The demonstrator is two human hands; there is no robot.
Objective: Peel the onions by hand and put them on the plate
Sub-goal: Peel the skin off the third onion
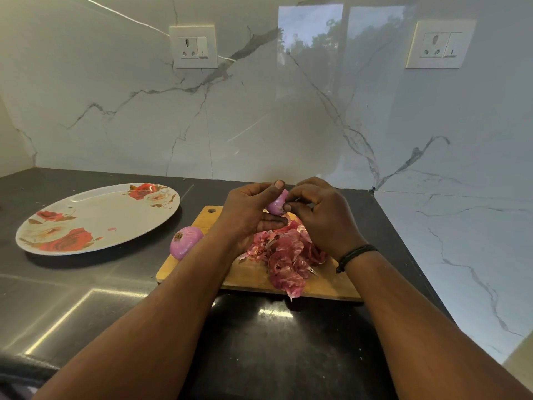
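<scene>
My left hand point(250, 212) grips a small pink-purple onion point(277, 204) above the far end of a wooden cutting board point(253, 277). My right hand point(320, 215) pinches at the onion's right side with curled fingers. A pile of reddish onion skins point(288, 255) lies on the board under my hands. A second, peeled onion point(184, 242) rests at the board's left edge, partly behind my left forearm. A white oval plate with red roses point(95, 217) sits to the left on the dark counter and holds no onions.
The dark counter point(86, 298) meets a marble wall behind and on the right. Two wall sockets point(193, 47) point(439, 44) are mounted high on the back wall. A tiny red scrap point(112, 229) lies on the plate.
</scene>
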